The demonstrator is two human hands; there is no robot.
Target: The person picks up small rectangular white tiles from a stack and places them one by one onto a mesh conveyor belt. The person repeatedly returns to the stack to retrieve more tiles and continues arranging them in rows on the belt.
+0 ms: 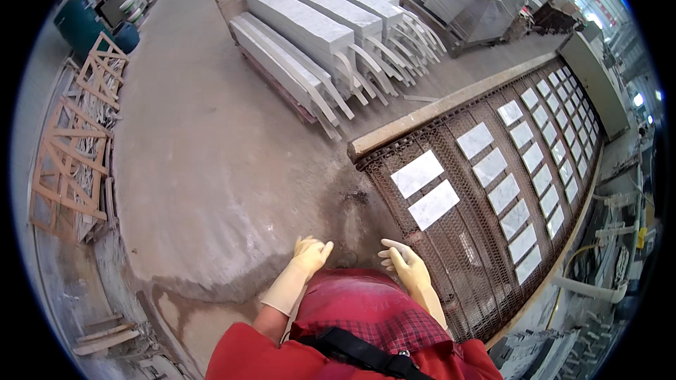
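Observation:
My left hand [310, 254] and my right hand [403, 262] both wear pale yellow rubber gloves and hold nothing, fingers loosely spread. They hover above my red apron, at the near end of a brown metal mesh conveyor belt [458, 239]. My right hand is just over the belt's near edge. White marble tiles [433, 204] lie flat on the belt in two rows running away to the upper right; the nearest tile is a short reach beyond my right hand.
Stacks of long white curved stone pieces [331, 35] lie on the concrete floor [211, 169] ahead. Wooden crate frames [70, 162] lean at the left. Plastic-wrapped goods [479, 0] stand at the back right. Machine parts and hoses [605, 267] flank the belt's right side.

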